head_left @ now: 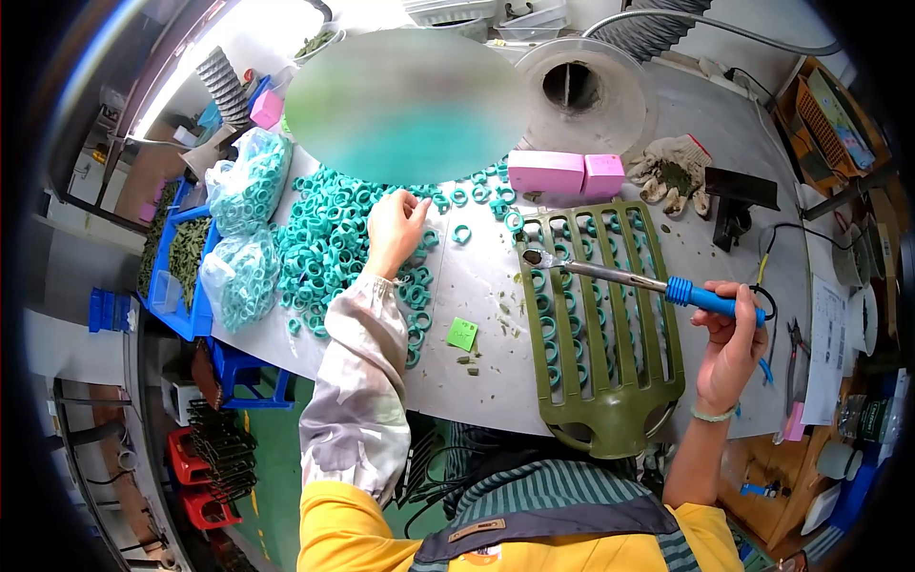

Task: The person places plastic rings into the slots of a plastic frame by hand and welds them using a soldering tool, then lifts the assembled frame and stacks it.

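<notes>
My right hand [732, 348] is wrapped around the blue handle of a soldering iron [624, 276]. Its metal shaft points left, and the wide tip is over the upper left of an olive-green slotted plastic frame [607, 419]. Teal rings [548, 329] sit in rows between the frame's bars. At the right edge of a large heap of loose teal rings [329, 224], my left hand [396, 232] is closed with thumb and fingers together. What it pinches, if anything, is hidden. A single teal ring [462, 234] lies just right of that hand.
Clear bags of rings [250, 181] and a blue crate [195, 310] stand at the left. Pink blocks [546, 173], a work glove [675, 172], a black stand [739, 205] and a wide duct mouth [581, 91] line the back. A green note [462, 334] lies mid-table; pliers [793, 353] are right.
</notes>
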Tool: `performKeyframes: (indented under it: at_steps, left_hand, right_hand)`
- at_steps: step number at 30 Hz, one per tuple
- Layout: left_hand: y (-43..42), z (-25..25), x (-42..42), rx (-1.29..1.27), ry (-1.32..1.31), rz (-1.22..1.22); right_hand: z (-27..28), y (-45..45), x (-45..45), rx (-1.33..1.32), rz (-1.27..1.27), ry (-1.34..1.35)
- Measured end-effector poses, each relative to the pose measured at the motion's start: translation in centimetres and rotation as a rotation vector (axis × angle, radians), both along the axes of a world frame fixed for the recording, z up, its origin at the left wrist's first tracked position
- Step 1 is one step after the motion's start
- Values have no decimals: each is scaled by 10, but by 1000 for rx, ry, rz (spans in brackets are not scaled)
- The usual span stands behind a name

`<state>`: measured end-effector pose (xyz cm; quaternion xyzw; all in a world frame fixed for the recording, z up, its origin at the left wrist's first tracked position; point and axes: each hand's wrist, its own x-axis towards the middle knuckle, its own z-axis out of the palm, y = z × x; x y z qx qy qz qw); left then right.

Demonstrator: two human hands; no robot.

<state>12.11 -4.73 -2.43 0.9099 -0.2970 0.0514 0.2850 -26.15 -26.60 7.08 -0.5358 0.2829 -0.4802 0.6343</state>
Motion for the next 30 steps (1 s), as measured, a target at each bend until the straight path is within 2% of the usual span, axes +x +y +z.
performKeyframes:
  at_steps: [2, 5, 8, 11, 12, 15, 16, 26, 29, 30]
  left_hand:
    - [-4, 5, -4, 6, -38, 52]
    - [-11, 14, -9, 41, 0, -6]
    - [-18, 13, -15, -122, -245, -128]
    - [-17, 1, -10, -129, -30, -267]
    - [-17, 1, -10, -57, 32, -244]
    - [-15, 0, -8, -40, 10, -192]
    - [-16, 1, -11, -124, 26, -187]
    - [-14, 4, -19, -237, 246, -75]
    - [-18, -5, -13, -164, 5, -169]
    - [-20, -2, -11, -118, -180, -230]
  right_hand:
    - [1, 0, 0, 1, 0, -4]
    - [1, 0, -1, -7, 3, -6]
    - [1, -1, 0, -14, 0, -6]
    - [0, -2, -1, -22, -6, -15]
    - [-1, -2, 0, -26, -5, -20]
    - [0, -2, 0, -10, -14, -7]
    - [1, -1, -1, -11, -15, -6]
    - [0, -1, -1, -11, -12, -6]
    - [0, -1, -1, -12, -18, -8]
    - [0, -1, -1, -12, -21, -7]
